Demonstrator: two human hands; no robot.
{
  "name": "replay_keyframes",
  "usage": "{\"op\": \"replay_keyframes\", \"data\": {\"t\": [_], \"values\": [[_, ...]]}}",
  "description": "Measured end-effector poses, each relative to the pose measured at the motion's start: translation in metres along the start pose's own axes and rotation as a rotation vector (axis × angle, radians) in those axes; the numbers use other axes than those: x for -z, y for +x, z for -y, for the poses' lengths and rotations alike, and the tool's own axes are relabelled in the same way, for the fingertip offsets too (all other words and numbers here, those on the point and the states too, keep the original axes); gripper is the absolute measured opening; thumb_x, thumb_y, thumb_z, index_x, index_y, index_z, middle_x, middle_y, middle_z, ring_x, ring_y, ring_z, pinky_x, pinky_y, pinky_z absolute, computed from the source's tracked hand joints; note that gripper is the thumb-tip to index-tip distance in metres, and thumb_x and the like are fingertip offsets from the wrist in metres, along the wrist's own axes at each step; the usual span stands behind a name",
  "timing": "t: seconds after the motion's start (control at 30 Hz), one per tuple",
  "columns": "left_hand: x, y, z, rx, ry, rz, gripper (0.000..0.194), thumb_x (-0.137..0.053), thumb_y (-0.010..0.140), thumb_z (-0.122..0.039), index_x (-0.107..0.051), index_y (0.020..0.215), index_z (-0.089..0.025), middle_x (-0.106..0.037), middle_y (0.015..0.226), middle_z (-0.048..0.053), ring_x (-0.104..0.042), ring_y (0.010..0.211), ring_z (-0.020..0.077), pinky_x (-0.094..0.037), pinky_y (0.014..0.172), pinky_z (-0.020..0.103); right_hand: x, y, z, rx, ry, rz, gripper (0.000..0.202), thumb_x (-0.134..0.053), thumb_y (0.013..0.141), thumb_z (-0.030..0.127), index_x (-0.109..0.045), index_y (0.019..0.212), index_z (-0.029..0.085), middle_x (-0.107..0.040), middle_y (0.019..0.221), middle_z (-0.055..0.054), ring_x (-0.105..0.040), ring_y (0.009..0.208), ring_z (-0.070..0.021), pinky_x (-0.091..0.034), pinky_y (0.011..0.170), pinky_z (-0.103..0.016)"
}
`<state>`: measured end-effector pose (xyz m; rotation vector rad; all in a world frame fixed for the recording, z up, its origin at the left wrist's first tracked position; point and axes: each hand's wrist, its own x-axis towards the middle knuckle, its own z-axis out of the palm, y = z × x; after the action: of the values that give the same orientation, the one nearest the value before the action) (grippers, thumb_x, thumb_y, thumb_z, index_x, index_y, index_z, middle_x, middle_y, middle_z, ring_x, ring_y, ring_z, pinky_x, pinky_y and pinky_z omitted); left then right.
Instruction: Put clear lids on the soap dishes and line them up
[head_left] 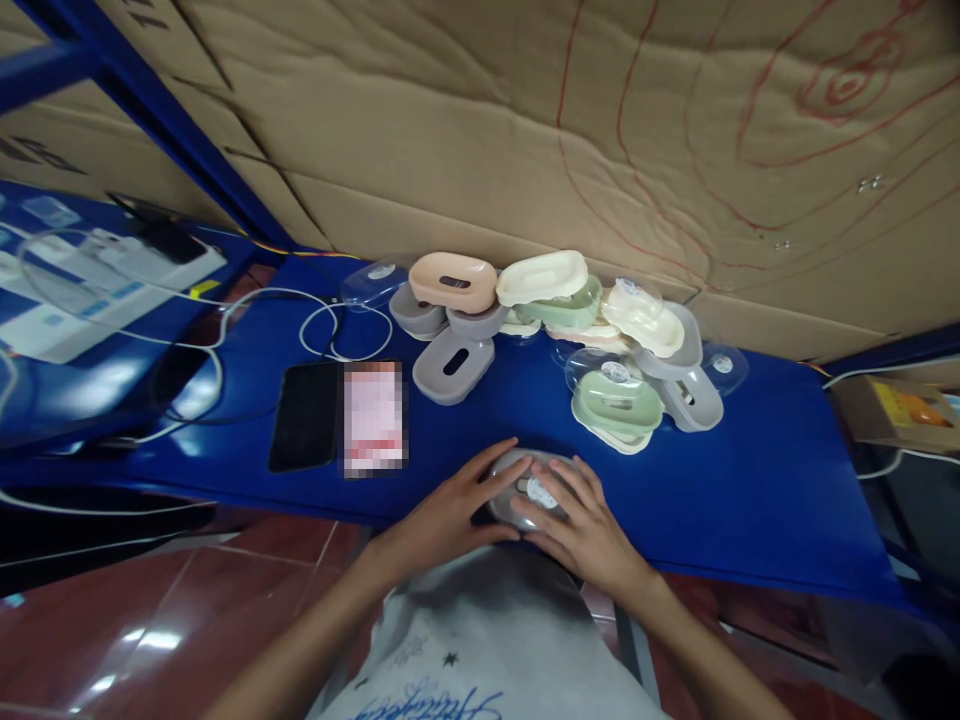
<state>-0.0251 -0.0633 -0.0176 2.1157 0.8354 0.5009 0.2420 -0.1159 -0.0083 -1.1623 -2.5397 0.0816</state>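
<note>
Near the front edge of the blue table, a grey oval soap dish with a clear lid (538,492) sits between both hands. My left hand (463,505) curves round its left side, with the fingers over the rim. From the right, my right hand (583,515) lies over the lid, its fingers spread across the top near a round white sticker. Behind them are a grey dish (454,372) with a dark slot, a peach dish (453,282) on grey ones, and a green dish (621,405) under a clear lid.
A black phone (303,416) and a pixelated pink item (375,418) lie left on the blue table (780,480). White cables (345,330) loop behind them. More cream, green and grey dishes are piled against the cardboard wall (450,130). An open box (904,412) stands far right.
</note>
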Motion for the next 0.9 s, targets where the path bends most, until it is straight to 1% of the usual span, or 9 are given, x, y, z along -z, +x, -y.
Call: {"op": "replay_keyframes", "data": {"t": [0.13, 0.27, 0.37, 0.47, 0.57, 0.67, 0.77, 0.8, 0.9], "values": [[-0.004, 0.0, 0.003, 0.003, 0.018, -0.008, 0.1, -0.084, 0.092, -0.032, -0.022, 0.17, -0.046, -0.031, 0.176, 0.01, -0.044, 0.157, 0.033, -0.053, 0.118, 0.056, -0.005, -0.001, -0.002, -0.003, 0.037, -0.023, 0.054, -0.07, 0.102, 0.031, -0.057, 0.153, 0.04, -0.05, 0.167, -0.003, -0.036, 0.16, -0.0313, -0.039, 0.126, -0.063], [-0.008, -0.001, 0.0, 0.012, 0.098, -0.026, 0.106, -0.083, 0.092, -0.043, -0.013, 0.172, -0.042, -0.022, 0.179, 0.013, -0.04, 0.159, 0.0373, -0.053, 0.118, 0.057, 0.0, -0.015, -0.004, -0.06, 0.065, -0.044, 0.054, -0.072, 0.1, 0.033, -0.059, 0.151, 0.042, -0.05, 0.167, -0.002, -0.042, 0.156, -0.0306, -0.042, 0.124, -0.059], [-0.008, -0.001, -0.003, 0.03, 0.129, -0.036, 0.099, -0.075, 0.098, -0.049, -0.012, 0.173, -0.039, -0.024, 0.179, 0.013, -0.039, 0.159, 0.0367, -0.052, 0.119, 0.056, 0.009, -0.049, -0.003, -0.183, 0.019, -0.071, 0.058, -0.075, 0.098, 0.03, -0.059, 0.152, 0.04, -0.054, 0.164, -0.004, -0.047, 0.153, -0.0345, -0.046, 0.119, -0.062], [-0.007, 0.002, -0.004, 0.062, 0.146, -0.042, 0.085, -0.068, 0.103, -0.047, -0.019, 0.172, -0.038, -0.028, 0.178, 0.011, -0.041, 0.159, 0.034, -0.05, 0.121, 0.055, 0.02, -0.097, -0.01, -0.387, -0.077, -0.154, 0.065, -0.074, 0.097, 0.027, -0.054, 0.157, 0.04, -0.054, 0.163, -0.007, -0.047, 0.152, -0.0395, -0.048, 0.115, -0.066], [-0.008, 0.005, -0.002, 0.059, 0.168, -0.045, 0.075, -0.064, 0.106, -0.045, -0.027, 0.17, -0.036, -0.03, 0.177, 0.01, -0.041, 0.159, 0.032, -0.048, 0.123, 0.054, 0.033, -0.142, -0.036, -0.574, -0.198, -0.253, 0.065, -0.072, 0.098, 0.032, -0.051, 0.159, 0.039, -0.052, 0.164, -0.01, -0.046, 0.152, -0.0412, -0.047, 0.115, -0.067], [-0.01, 0.007, -0.002, 0.036, 0.211, -0.067, 0.067, -0.061, 0.107, -0.042, -0.033, 0.167, -0.034, -0.035, 0.175, 0.011, -0.045, 0.156, 0.0314, -0.05, 0.123, 0.053, 0.046, -0.164, -0.069, -0.691, -0.365, -0.318, 0.057, -0.069, 0.1, 0.042, -0.057, 0.155, 0.032, -0.054, 0.162, -0.015, -0.048, 0.151, -0.0423, -0.043, 0.117, -0.069], [-0.014, 0.007, -0.004, -0.013, 0.28, -0.086, 0.059, -0.06, 0.108, -0.038, -0.041, 0.164, -0.03, -0.04, 0.172, 0.012, -0.048, 0.155, 0.0324, -0.05, 0.122, 0.054, 0.052, -0.151, -0.09, -0.78, -0.553, -0.349, 0.052, -0.064, 0.102, 0.05, -0.064, 0.147, 0.025, -0.056, 0.159, -0.019, -0.046, 0.151, -0.0461, -0.029, 0.119, -0.076], [-0.015, 0.006, -0.004, -0.031, 0.303, -0.09, 0.056, -0.059, 0.109, -0.036, -0.044, 0.162, -0.029, -0.04, 0.171, 0.013, -0.048, 0.154, 0.0329, -0.05, 0.122, 0.054, 0.05, -0.139, -0.091, -0.776, -0.554, -0.361, 0.05, -0.062, 0.103, 0.049, -0.066, 0.145, 0.024, -0.059, 0.155, -0.019, -0.05, 0.148, -0.0449, -0.029, 0.119, -0.074], [-0.021, 0.003, -0.007, -0.053, 0.346, -0.108, 0.05, -0.056, 0.11, -0.035, -0.049, 0.159, -0.027, -0.042, 0.17, 0.015, -0.048, 0.154, 0.034, -0.051, 0.121, 0.056, 0.037, -0.091, -0.08, -0.626, -0.346, -0.31, 0.042, -0.057, 0.106, 0.041, -0.066, 0.143, 0.023, -0.072, 0.138, -0.016, -0.065, 0.131, -0.035, -0.043, 0.112, -0.056]]}}
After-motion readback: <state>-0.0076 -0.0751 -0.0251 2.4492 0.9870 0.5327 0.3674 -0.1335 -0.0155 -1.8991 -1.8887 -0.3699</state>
